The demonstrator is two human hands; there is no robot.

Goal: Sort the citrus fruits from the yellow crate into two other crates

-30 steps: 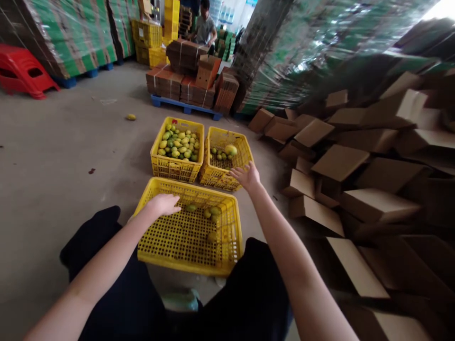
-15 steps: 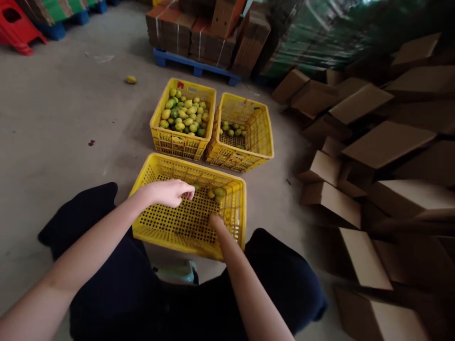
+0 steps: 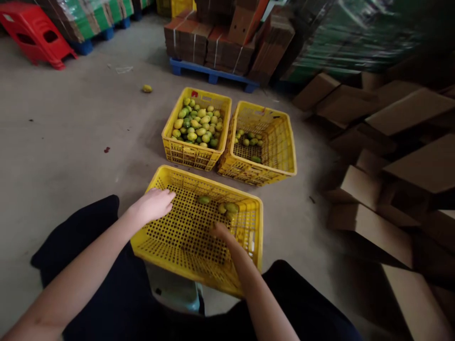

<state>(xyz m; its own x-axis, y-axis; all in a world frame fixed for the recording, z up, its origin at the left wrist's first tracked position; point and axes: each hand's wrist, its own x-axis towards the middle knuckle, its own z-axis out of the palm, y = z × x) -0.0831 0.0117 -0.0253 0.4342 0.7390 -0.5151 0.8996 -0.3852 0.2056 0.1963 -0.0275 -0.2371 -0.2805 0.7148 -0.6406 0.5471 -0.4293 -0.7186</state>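
In front of my knees a yellow plastic crate [image 3: 202, 176] with a perforated floor holds several greenish lemons. One green lemon [image 3: 204, 200] lies alone near the far wall; a small cluster of lemons [image 3: 232, 207] sits in the far right corner. My left hand [image 3: 155, 203] hovers over the crate's left side, fingers loosely stretched and nothing visible in them. Reaching down inside, my right hand [image 3: 219, 230] is low over the floor, just short of the cluster. Its fingers are small and dim, so their grip does not show.
Beyond stand a crate full of lemons [image 3: 165, 137] and a crate with few lemons [image 3: 292, 156]. A single lemon [image 3: 147, 88] lies on the floor. Cardboard boxes [image 3: 384, 232] crowd the right. A blue pallet [image 3: 213, 76] bears flattened cartons; a red stool [image 3: 39, 35] stands far left.
My left hand has moved left, away from the lone green lemon, which now shows fully. My right hand stays low in the crate. The whole view has shifted, with things appearing further right and lower.
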